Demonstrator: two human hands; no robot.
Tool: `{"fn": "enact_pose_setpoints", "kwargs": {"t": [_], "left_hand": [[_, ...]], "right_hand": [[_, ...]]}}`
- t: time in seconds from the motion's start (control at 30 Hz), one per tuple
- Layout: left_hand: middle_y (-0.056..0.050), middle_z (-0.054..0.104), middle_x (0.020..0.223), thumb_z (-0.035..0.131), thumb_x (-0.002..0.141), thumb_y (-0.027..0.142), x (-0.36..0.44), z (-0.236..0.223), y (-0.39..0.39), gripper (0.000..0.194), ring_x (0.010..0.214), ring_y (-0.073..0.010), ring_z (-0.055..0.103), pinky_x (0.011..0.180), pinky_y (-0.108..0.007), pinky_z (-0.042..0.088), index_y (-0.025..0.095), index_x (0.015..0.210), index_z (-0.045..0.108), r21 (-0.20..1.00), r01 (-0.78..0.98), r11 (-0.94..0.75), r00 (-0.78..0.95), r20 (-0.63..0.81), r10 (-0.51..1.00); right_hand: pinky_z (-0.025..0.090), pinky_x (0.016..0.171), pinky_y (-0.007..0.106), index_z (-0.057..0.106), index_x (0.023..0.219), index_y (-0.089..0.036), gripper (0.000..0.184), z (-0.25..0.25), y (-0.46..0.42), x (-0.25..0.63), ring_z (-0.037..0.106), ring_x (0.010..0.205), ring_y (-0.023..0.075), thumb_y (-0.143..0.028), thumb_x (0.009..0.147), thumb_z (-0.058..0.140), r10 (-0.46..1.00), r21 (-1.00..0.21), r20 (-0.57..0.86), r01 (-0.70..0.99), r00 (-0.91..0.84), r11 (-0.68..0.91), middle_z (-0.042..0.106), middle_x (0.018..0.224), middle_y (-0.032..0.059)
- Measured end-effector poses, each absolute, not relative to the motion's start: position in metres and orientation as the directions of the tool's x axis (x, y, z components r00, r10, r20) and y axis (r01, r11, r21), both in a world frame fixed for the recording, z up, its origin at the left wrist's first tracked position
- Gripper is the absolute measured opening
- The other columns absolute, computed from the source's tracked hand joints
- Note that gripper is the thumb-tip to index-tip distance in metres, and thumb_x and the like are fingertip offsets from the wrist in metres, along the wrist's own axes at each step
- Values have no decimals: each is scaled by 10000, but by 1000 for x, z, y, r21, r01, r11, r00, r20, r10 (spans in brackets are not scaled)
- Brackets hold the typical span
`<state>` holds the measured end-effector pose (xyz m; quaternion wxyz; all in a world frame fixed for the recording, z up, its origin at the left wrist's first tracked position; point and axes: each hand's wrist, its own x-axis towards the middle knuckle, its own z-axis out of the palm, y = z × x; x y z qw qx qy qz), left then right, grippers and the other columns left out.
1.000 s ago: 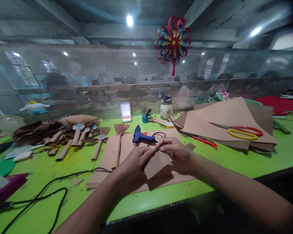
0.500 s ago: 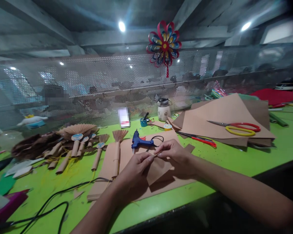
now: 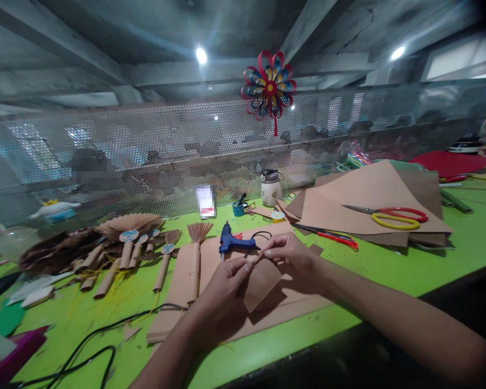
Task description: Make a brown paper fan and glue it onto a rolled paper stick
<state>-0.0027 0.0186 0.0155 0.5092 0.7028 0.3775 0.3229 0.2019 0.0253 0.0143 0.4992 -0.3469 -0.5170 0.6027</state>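
Note:
Between both hands is a piece of brown kraft paper (image 3: 264,283), its far edge pinched and its lower corner hanging down. My left hand (image 3: 231,278) grips that edge with thumb and forefinger. My right hand (image 3: 289,254) pinches the same edge a little further right, fingertips close to the left thumb. Beneath them lies a stack of brown paper sheets (image 3: 214,246) on the green table. Just beyond the hands, a blue glue gun (image 3: 237,243) rests on the stack. A small paper fan with a rolled handle (image 3: 195,265) lies left of it.
Several paper fans (image 3: 132,221) and rolled tubes lie at the left, near a black cable (image 3: 117,323). Red-handled scissors (image 3: 336,236) lie right of the hands. Red-and-yellow scissors (image 3: 397,217) rest on large paper sheets (image 3: 356,189). A bottle (image 3: 270,192) stands by the perforated screen (image 3: 157,156).
The camera view has shifted slightly, tilting the table. Both hands keep the paper's edge pinched, and their fingers have moved a little along it.

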Motion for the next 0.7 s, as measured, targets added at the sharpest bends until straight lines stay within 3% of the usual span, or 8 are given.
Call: {"fn": "enact_pose_setpoints", "kwargs": {"t": [0.13,0.37,0.53,0.7], "left_hand": [[42,425,511,537,833,520,-4,10,21,399,467,-89,352,461,-212,232,158,669,511,959,215,-184,488,58,871],[7,532,637,540,853,445,0,15,14,328,550,-97,410,508,-200,295,137,759,604,954,191,-231,512,104,853],[39,439,558,526,853,452,2,21,9,344,504,-85,347,476,-197,265,141,715,579,944,218,-248,531,98,842],[28,441,591,515,856,457,0,22,12,362,536,-90,364,479,-195,272,136,695,567,916,260,-307,531,130,837]], "right_hand": [[407,597,265,663,811,-147,242,23,23,204,543,616,124,-325,682,766,943,-944,147,-326,-299,44,621,695,30],[415,600,264,674,840,-155,268,23,2,183,571,723,159,-357,691,767,929,-996,73,-70,-362,51,630,792,47],[384,545,247,654,799,-145,321,15,3,181,552,624,137,-413,668,773,947,-991,44,-135,-317,0,601,687,17],[346,519,225,651,753,-127,332,13,11,186,504,557,105,-396,629,803,944,-989,66,-149,-323,18,575,627,-3]]}}
